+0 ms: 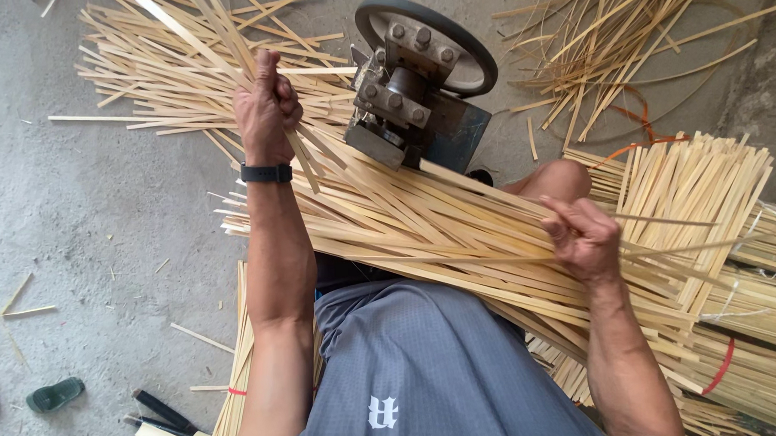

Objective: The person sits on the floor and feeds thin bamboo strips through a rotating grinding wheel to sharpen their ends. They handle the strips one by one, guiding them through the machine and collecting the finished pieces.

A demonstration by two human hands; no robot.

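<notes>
Grey shorts (428,371) under a lapful of bamboo strips (423,230).
Left hand (265,106) was fisted tight round several strips, raised beside the wheeled machine (417,79); right hand (585,237) pinched one thin strip near the bundles (715,232), fingers closed.

Head camera, steeply downward, close

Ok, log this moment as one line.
left hand: shut on bamboo strips | right hand: shut on bamboo strips | metal machine: ahead on floor | tied bundles: right
</notes>
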